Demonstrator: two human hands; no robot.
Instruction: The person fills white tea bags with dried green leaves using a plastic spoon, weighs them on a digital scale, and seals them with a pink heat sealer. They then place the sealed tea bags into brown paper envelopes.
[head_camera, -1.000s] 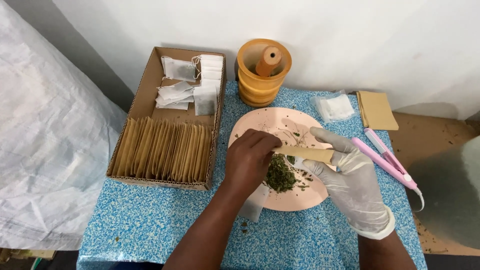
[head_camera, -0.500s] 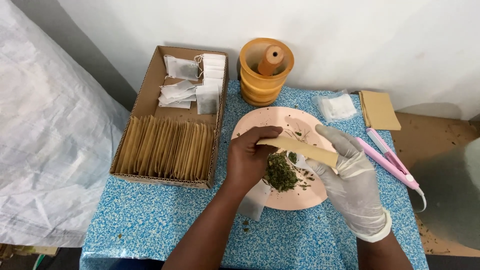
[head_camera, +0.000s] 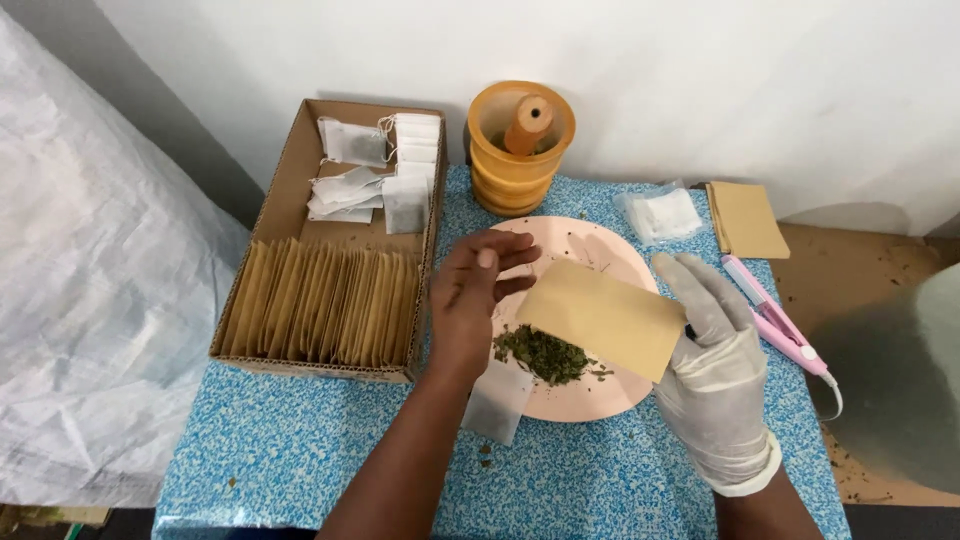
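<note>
Two hands worked over a pink plate (head_camera: 600, 245) at the middle of the blue speckled surface (head_camera: 300, 450). Gloved right hand (head_camera: 715, 375) pinched a tan paper envelope (head_camera: 605, 318) by its right edge, held tilted above a heap of dried green herb (head_camera: 545, 355). Bare left hand (head_camera: 470, 300) hovered just beside the envelope, fingers loose, grasping nothing. White sachet (head_camera: 497, 400) lay under the left wrist, overlapping the plate rim. Cardboard box (head_camera: 290, 185) crowded the left edge; pink sealer (head_camera: 775, 325) lay right. White wall stood behind.
</note>
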